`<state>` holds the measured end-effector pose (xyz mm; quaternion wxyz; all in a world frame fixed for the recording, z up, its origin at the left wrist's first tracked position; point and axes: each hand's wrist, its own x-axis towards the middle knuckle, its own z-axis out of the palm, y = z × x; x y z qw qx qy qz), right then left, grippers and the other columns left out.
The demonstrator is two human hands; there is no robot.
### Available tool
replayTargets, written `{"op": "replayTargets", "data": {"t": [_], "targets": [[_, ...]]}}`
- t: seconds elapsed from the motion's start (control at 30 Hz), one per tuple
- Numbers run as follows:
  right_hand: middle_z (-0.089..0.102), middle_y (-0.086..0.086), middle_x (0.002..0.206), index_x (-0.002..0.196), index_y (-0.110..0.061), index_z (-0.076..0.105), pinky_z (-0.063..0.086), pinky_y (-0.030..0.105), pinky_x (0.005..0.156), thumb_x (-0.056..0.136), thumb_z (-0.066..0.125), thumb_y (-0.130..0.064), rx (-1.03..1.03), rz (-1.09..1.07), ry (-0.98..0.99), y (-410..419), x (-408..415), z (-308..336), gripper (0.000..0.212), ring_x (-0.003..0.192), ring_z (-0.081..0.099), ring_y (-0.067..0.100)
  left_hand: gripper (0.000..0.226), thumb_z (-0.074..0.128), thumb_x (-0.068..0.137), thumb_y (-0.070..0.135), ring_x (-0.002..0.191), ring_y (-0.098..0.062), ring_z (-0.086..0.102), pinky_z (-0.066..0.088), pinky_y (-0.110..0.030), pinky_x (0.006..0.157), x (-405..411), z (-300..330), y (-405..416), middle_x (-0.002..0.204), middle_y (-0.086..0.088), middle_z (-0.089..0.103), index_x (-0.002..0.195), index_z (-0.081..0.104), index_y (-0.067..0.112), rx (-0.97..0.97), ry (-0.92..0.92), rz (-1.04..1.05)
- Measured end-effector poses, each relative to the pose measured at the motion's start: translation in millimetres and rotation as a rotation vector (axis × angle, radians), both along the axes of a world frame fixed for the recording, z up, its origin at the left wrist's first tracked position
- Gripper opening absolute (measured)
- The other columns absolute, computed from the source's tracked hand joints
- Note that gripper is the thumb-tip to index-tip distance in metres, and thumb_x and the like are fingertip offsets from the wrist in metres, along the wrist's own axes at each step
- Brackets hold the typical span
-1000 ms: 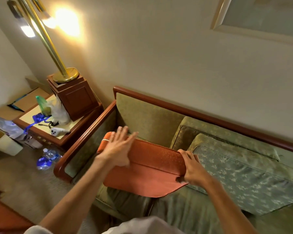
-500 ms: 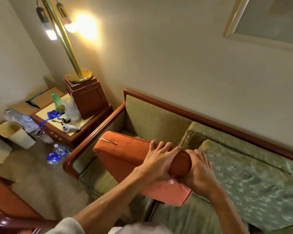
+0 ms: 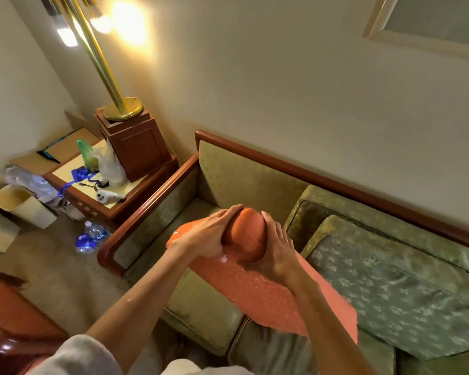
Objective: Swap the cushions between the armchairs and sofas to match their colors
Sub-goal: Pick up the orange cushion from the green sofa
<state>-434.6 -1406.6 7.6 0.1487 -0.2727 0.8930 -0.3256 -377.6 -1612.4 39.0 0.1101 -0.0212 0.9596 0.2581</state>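
Observation:
An orange cushion (image 3: 266, 290) is held up over the left seat of the green sofa (image 3: 244, 177), turned end-on toward the sofa back. My left hand (image 3: 209, 235) clasps its far end from the left. My right hand (image 3: 278, 249) clasps the same end from the right. A green patterned cushion (image 3: 395, 290) lies flat on the sofa seat to the right, and another green cushion (image 3: 344, 209) leans against the backrest behind it. At the lower left corner shows the orange seat of an armchair (image 3: 8, 307) with a dark wood frame.
A wooden side table (image 3: 136, 201) left of the sofa bears a brass floor lamp (image 3: 122, 109) on a wooden box, plastic bags and a white controller (image 3: 109, 196). Water bottles (image 3: 91, 236), cardboard boxes and a bin (image 3: 22, 204) crowd the carpet beside it.
The orange cushion has been lifted off the seat and swung end-on. My left hand moved from its flat face to its far end, beside my right hand.

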Motion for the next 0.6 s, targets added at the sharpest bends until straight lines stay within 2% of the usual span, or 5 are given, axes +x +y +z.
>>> {"op": "replayTargets", "data": {"t": [0.2,0.3,0.37,0.43,0.6], "targets": [[0.037,-0.006,0.145,0.15,-0.035,0.016,0.022,0.04,0.113,0.053,0.083,-0.057,0.236,0.043,-0.1,44,-7,-80,0.12,0.136,0.033,0.021,0.123,0.09,0.063,0.013,0.146,-0.027,0.028,0.029,-0.033,0.114,-6,1,-42,0.159,-0.005,0.023,0.157,0.011,0.016,-0.136,-0.166,0.188],[0.037,-0.011,0.146,0.151,-0.041,0.02,0.02,0.038,0.111,0.056,0.082,-0.052,0.215,0.097,-0.123,45,-7,-102,0.114,0.135,0.033,0.016,0.116,0.071,0.072,-0.003,0.152,-0.038,-0.007,0.01,-0.058,0.122,-8,-15,-47,0.166,-0.013,-0.011,0.159,0.0,0.027,-0.376,-0.141,0.175],[0.041,-0.012,0.141,0.151,-0.04,0.024,0.022,0.035,0.106,0.061,0.08,-0.047,0.187,0.149,-0.115,23,-3,-106,0.107,0.132,0.035,0.014,0.109,0.072,0.076,0.005,0.15,-0.041,-0.018,-0.001,-0.067,0.118,-9,-44,-39,0.164,-0.018,-0.016,0.159,0.006,0.027,-0.563,-0.151,-0.014],[0.045,-0.012,0.133,0.15,-0.039,0.026,0.026,0.037,0.103,0.063,0.075,-0.045,0.163,0.185,-0.081,-6,1,-110,0.099,0.126,0.04,0.015,0.104,0.077,0.077,0.026,0.151,-0.044,-0.009,0.0,-0.065,0.119,-7,-81,-33,0.164,-0.022,0.001,0.158,0.012,0.021,-0.657,-0.211,-0.164],[0.036,-0.002,0.143,0.152,-0.028,0.015,0.025,0.042,0.112,0.064,0.074,-0.055,0.276,0.282,0.028,-58,12,-130,0.11,0.132,0.035,0.021,0.101,0.08,0.071,0.049,0.139,-0.036,0.031,0.005,-0.059,0.121,16,-126,-65,0.148,-0.009,0.039,0.151,0.026,0.018,-0.631,-0.178,-0.056]]}}
